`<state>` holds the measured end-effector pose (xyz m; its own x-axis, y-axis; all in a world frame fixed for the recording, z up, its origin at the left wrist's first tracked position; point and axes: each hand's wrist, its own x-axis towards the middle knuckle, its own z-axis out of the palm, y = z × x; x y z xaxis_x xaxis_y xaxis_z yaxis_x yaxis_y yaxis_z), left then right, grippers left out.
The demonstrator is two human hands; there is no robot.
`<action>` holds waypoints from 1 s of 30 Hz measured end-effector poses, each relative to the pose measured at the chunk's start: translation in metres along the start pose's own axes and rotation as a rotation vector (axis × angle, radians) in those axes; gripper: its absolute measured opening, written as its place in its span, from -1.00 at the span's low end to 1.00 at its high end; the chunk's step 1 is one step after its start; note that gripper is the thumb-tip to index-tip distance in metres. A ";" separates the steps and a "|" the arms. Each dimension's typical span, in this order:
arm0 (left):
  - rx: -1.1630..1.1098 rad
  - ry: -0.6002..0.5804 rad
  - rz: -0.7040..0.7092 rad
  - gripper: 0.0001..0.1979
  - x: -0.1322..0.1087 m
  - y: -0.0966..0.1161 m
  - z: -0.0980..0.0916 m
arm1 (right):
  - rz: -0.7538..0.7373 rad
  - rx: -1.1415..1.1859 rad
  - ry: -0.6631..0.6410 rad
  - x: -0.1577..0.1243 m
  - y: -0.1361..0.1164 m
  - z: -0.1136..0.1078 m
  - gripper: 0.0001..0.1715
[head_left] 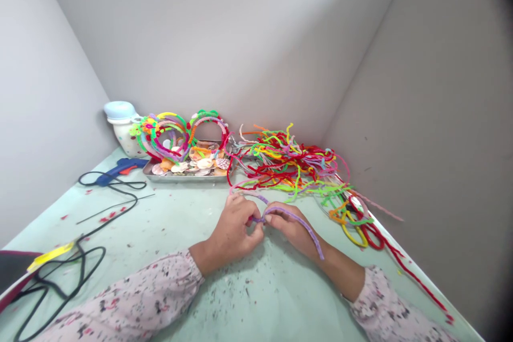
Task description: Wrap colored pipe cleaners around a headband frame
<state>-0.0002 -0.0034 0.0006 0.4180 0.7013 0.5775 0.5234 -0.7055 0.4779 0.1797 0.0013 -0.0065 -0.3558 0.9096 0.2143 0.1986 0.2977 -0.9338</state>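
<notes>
Both hands meet over the middle of the pale green table. My left hand (235, 228) is closed in a pinch on a thin purple piece beside a pink and purple band. Close against it, my right hand (292, 224) pinches a purple fuzzy strip (298, 218), whose free end curves down over the right wrist. The pink and purple band (256, 195) arches behind the fingers. Fingers hide part of where the strip and band meet.
A metal tray (192, 177) holds shells and colourful headbands (170, 139). Behind right lies a tangled pile of fuzzy stems (284, 157). At left are a lidded white cup (123, 128), a blue glue gun (116, 171) and a looping black cord (82, 256).
</notes>
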 end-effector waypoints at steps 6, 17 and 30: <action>-0.054 0.054 -0.073 -0.97 0.001 0.001 -0.003 | -0.060 0.001 0.197 0.000 0.002 -0.002 -0.91; -0.118 0.066 -0.091 -0.93 0.000 0.000 -0.003 | -0.303 -0.249 0.258 -0.002 -0.001 0.001 -0.93; -0.136 0.030 -0.128 -0.94 0.001 0.002 -0.004 | -0.428 -0.447 0.311 -0.003 -0.003 0.003 -0.90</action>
<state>-0.0018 -0.0047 0.0044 0.3313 0.7843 0.5245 0.4646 -0.6195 0.6328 0.1771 -0.0032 -0.0047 -0.2220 0.7064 0.6720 0.4800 0.6791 -0.5553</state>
